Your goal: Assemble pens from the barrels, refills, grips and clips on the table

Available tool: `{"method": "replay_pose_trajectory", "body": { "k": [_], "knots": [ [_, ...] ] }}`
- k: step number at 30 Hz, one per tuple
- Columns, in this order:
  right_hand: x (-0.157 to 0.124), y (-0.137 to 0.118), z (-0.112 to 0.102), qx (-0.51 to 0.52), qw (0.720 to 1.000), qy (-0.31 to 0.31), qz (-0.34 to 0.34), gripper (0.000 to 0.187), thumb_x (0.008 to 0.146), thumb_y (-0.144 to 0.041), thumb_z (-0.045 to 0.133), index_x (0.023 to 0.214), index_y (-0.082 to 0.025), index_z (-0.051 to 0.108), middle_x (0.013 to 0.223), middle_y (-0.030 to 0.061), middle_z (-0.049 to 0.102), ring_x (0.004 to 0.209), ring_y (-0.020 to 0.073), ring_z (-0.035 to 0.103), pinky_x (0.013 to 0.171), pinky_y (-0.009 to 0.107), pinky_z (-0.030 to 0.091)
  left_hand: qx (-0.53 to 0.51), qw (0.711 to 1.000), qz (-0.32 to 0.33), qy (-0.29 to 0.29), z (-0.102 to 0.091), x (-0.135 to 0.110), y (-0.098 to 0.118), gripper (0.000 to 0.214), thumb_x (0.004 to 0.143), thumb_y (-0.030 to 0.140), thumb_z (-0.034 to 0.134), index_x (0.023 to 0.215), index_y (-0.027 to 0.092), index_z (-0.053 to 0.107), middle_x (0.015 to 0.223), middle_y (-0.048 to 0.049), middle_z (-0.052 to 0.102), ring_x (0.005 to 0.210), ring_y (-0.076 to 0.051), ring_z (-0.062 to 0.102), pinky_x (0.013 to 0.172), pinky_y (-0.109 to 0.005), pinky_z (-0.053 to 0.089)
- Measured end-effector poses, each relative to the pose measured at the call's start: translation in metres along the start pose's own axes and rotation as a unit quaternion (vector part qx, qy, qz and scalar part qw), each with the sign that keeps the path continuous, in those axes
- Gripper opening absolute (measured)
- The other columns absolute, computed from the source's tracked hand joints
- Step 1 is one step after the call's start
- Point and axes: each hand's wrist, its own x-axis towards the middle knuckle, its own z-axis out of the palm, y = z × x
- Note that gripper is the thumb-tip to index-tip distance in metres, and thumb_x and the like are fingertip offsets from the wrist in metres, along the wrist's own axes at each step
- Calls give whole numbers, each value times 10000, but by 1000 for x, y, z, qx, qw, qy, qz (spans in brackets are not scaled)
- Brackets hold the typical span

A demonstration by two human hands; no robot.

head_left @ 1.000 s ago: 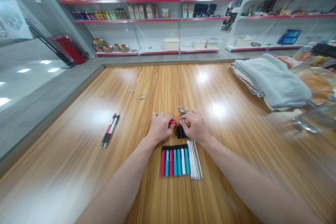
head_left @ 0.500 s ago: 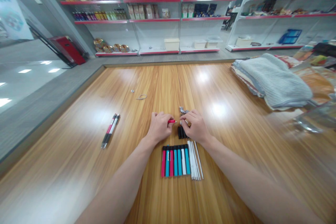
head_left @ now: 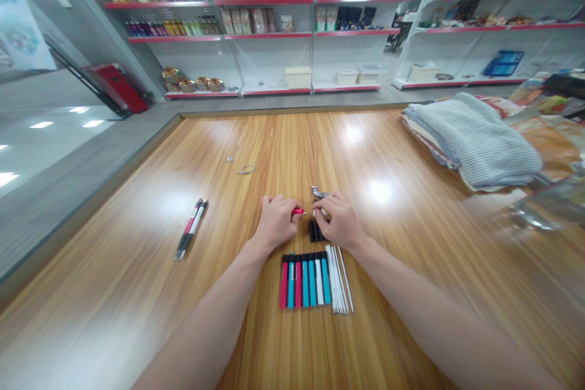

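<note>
My left hand (head_left: 280,219) is closed round a red pen barrel (head_left: 298,211), whose thin pale tip points right. Across a small gap, my right hand (head_left: 339,218) pinches a small whitish piece (head_left: 315,213), too small to name. Under the right fingers lie several black grips (head_left: 313,231), partly hidden. Small silver metal parts (head_left: 315,191) sit just beyond that hand. Nearer me is a row of red, blue and white pen barrels (head_left: 305,280) with black tops. White refills (head_left: 337,280) lie alongside them on the right.
Two assembled pens (head_left: 191,228) lie at the left of the wooden table (head_left: 137,317). A looped tie (head_left: 245,169) and a small silver bit (head_left: 230,159) are farther back. Folded cloths (head_left: 475,140) and a transparent container (head_left: 553,207) occupy the right side. Stocked shelves (head_left: 265,35) stand behind.
Both hands stay almost in place. The pale tip at the red barrel's end shows slightly more clearly, and the right fingers have shifted slightly.
</note>
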Motion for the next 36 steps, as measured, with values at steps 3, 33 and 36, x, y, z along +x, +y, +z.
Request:
{"method": "replay_pose_trajectory", "body": {
  "k": [3, 33, 36],
  "knots": [
    [0, 1, 0, -2, 1000, -4, -2, 114, 828, -127, 562, 883, -189, 640, 850, 65, 660, 896, 239, 546, 816, 410, 431, 4, 1000, 2, 0, 0, 0, -1, 79, 858, 229, 541, 817, 202, 603, 814, -48, 668, 834, -225, 532, 796, -395, 264],
    [-1, -10, -5, 76, 993, 68, -64, 305, 893, -123, 488, 1151, -212, 624, 919, 83, 615, 886, 214, 568, 810, 390, 494, -819, 551, -149, 63, -11, 7, 8, 351, 882, 564, 499, 824, 218, 521, 577, 43, 222, 493, -102, 296, 385, -170, 202],
    [0, -10, -5, 77, 992, 69, -71, 265, 879, -113, 499, 1081, -199, 646, 897, 81, 616, 865, 211, 572, 779, 382, 497, -805, 579, -118, 51, -9, 3, 10, 310, 855, 481, 595, 785, 180, 564, 602, 25, 333, 554, -103, 378, 448, -192, 296]
  ]
}}
